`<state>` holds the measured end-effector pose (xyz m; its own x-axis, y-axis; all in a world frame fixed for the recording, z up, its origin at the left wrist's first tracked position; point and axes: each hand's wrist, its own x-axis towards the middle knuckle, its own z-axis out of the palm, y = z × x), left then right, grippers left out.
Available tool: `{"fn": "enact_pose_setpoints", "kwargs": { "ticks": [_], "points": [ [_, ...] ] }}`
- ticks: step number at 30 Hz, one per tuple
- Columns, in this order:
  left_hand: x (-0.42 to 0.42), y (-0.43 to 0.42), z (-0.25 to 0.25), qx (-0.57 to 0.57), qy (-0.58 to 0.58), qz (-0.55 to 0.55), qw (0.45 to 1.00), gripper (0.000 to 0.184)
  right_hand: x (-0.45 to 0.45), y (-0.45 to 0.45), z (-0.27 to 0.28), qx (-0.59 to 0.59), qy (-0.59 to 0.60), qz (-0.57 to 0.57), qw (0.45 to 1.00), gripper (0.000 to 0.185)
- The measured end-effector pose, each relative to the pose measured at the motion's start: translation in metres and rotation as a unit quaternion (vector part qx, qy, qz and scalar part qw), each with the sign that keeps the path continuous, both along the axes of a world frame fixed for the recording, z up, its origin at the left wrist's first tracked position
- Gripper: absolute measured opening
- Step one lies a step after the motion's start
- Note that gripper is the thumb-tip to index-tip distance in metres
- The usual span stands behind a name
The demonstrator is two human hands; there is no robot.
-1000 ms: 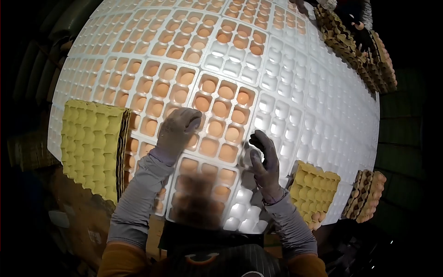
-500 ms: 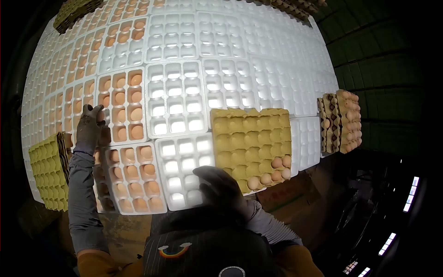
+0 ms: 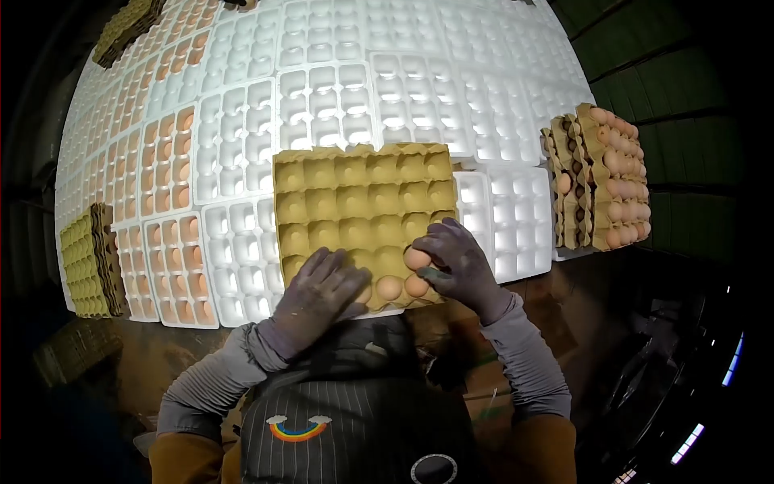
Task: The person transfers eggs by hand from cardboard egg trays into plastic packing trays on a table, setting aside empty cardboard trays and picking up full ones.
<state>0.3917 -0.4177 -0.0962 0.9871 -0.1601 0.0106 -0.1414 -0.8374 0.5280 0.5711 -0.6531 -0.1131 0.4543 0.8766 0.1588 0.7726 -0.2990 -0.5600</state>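
Note:
A yellow egg tray (image 3: 351, 194) lies before me on white foam trays, with a few eggs along its near edge. My left hand (image 3: 321, 294), gloved, is over the tray's near left corner, its fingers bent around an egg that is mostly hidden. At the near right corner my right hand (image 3: 455, 262), also gloved, has its fingers closed on a brown egg (image 3: 416, 258). Two more eggs, one of them a pale brown egg (image 3: 389, 288), sit in cups between the hands.
White foam trays (image 3: 234, 121) cover the table, those at the left holding eggs. A stack of yellow trays (image 3: 85, 262) stands at the near left, more trays (image 3: 125, 31) at the far left. Stacked trays with eggs (image 3: 617, 177) are at the right edge.
The view has swung right. Both hands have come to the yellow tray: the left from the egg-filled foam trays, the right from the front edge. The right has closed on an egg.

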Motion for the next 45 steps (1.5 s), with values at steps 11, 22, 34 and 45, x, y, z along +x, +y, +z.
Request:
{"fn": "enact_pose_setpoints", "kwargs": {
  "ticks": [11,22,34,45],
  "points": [
    [-0.008,-0.028,-0.001,0.031,0.054,0.024,0.998,0.043,0.038,-0.030,0.006,-0.303,-0.038,0.076,0.949,0.055],
    [0.021,-0.078,0.007,0.087,0.097,0.116,0.985,0.036,0.008,-0.057,0.039,-0.194,0.048,0.052,0.978,0.047],
    [0.055,-0.101,0.017,-0.029,0.087,0.076,0.993,0.032,0.000,-0.083,0.053,0.185,0.718,-0.206,0.638,0.034],
    [0.041,-0.033,0.053,-0.610,0.296,0.222,0.700,0.065,-0.015,-0.055,0.034,0.234,0.721,-0.178,0.628,0.051]
  ]
}}
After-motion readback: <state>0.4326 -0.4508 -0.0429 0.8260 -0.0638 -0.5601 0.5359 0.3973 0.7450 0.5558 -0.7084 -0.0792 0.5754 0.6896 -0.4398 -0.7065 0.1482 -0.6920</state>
